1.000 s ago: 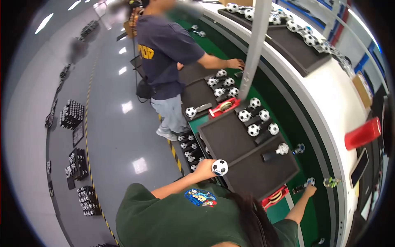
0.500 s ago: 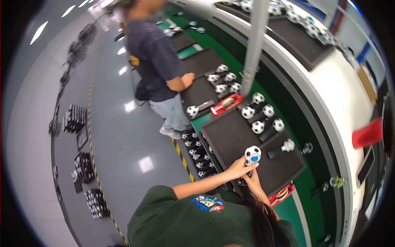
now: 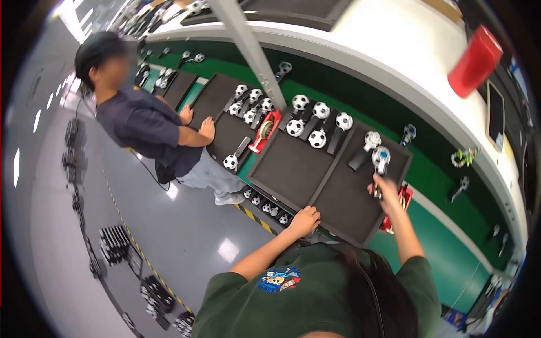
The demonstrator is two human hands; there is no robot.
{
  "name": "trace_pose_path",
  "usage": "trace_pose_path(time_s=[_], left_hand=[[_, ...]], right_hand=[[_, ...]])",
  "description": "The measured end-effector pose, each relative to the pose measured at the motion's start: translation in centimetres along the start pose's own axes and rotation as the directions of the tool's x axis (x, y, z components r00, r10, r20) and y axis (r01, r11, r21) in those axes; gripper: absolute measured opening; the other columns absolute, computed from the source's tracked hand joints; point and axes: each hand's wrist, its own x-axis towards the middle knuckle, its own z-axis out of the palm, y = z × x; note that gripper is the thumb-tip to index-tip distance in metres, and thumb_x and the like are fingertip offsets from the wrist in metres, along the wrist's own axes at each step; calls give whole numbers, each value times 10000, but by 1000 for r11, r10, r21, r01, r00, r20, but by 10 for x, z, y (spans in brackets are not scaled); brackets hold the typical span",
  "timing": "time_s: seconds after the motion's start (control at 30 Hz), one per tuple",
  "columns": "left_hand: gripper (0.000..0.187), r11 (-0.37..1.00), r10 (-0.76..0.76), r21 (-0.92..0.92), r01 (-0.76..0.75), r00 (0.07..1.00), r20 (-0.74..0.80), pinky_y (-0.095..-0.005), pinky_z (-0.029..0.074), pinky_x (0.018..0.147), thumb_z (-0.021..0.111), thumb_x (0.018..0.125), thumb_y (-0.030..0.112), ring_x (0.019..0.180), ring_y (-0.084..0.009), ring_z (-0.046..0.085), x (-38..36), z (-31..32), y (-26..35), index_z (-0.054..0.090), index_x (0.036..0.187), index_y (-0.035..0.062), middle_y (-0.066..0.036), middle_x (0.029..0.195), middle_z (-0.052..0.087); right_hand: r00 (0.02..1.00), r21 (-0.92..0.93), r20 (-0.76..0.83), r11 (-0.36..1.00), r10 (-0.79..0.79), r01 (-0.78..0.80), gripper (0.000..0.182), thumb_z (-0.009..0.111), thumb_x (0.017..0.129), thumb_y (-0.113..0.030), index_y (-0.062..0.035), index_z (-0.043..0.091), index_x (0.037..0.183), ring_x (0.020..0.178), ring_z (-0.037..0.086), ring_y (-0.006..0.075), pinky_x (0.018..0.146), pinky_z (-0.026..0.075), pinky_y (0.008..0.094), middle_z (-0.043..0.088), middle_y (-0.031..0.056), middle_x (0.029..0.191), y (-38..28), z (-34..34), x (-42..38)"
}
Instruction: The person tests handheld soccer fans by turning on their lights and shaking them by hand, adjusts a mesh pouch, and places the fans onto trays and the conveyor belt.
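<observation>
My right hand (image 3: 385, 190) is closed round the black handle of a handheld device with a round soccer-ball head (image 3: 381, 155). The head has a blue part and points away from me, over the right half of a dark tray (image 3: 349, 205). Right beside it lies another such device with a paler, whitish head (image 3: 372, 139) and a black handle. My left hand (image 3: 305, 221) rests on the tray's near edge, fingers loosely bent over the rim, holding no device. Several soccer-ball devices (image 3: 317, 139) lie in the tray's far left part.
A red holder with a brush-like thing (image 3: 265, 133) stands at the tray's left, and another red holder (image 3: 404, 205) at its right. A co-worker (image 3: 149, 124) stands at the left by a similar tray. A grey post (image 3: 248, 50) rises behind; a red container (image 3: 476, 61) stands on the white shelf.
My left hand has let go of the device and moved to the tray's edge. My right hand has carried it forward beside the pale-headed one. The view has turned.
</observation>
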Motion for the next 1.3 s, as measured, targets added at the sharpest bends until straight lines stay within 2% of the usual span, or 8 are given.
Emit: trace_pose_path(time_s=[0.23,0.37,0.43,0.6,0.77,1.1,1.17,1.3], left_hand=[[261,996,-27,-83,35,994,103,-339,465,766,729,696,169,874,-248,509,2,-20,16,574,891,93,-53,906,502],[259,984,-148,-82,158,983,110,-333,457,765,741,688,171,859,-238,506,4,-21,15,579,881,107,-38,898,513],[263,981,-134,-122,151,981,139,-332,455,770,745,682,161,861,-240,501,4,-24,11,581,881,109,-37,898,514],[269,974,-169,-121,194,968,185,-329,446,779,755,669,146,870,-241,488,13,-12,2,588,877,116,-32,898,516],[292,938,-228,-231,258,962,148,-320,438,770,774,648,149,877,-231,483,8,-13,-2,595,878,129,-26,901,515],[101,857,-246,-419,301,952,181,-306,436,773,720,688,135,816,-210,520,13,-7,-7,633,736,115,-7,809,594],[63,859,-221,-435,270,962,161,-298,432,773,704,706,142,795,-207,521,16,-7,-13,646,714,119,-2,786,608],[38,879,-175,-418,231,970,169,-283,437,731,675,751,133,764,-195,537,17,-9,-20,666,771,102,-6,819,637]], right_hand=[[966,182,-76,949,-247,257,313,655,861,-329,-21,599,858,655,603,140,621,454,229,640,93,767,-32,-36,129],[989,150,-110,982,-98,114,338,630,866,-398,-63,605,839,688,615,163,702,425,257,651,92,764,-48,-37,193],[977,-289,-170,954,-130,77,397,616,845,-434,-39,617,876,709,621,226,693,452,304,651,122,797,-49,-67,247],[858,-982,-141,178,-493,-59,543,550,799,-518,-5,646,951,802,626,397,705,504,430,645,227,919,-25,-138,356],[704,-951,-221,-10,-675,-308,363,595,778,-356,-63,629,989,759,657,313,593,533,444,655,139,904,-35,-154,329],[638,-789,-598,497,-485,-362,548,707,732,-501,19,613,877,722,631,325,661,513,383,641,138,812,74,-305,318],[882,-346,-468,930,-61,-119,461,736,739,-388,26,625,911,714,618,225,666,509,306,634,103,874,54,-309,296],[839,107,-532,973,-116,202,303,722,756,-222,11,639,931,695,587,133,656,482,259,634,68,846,28,-290,267]])
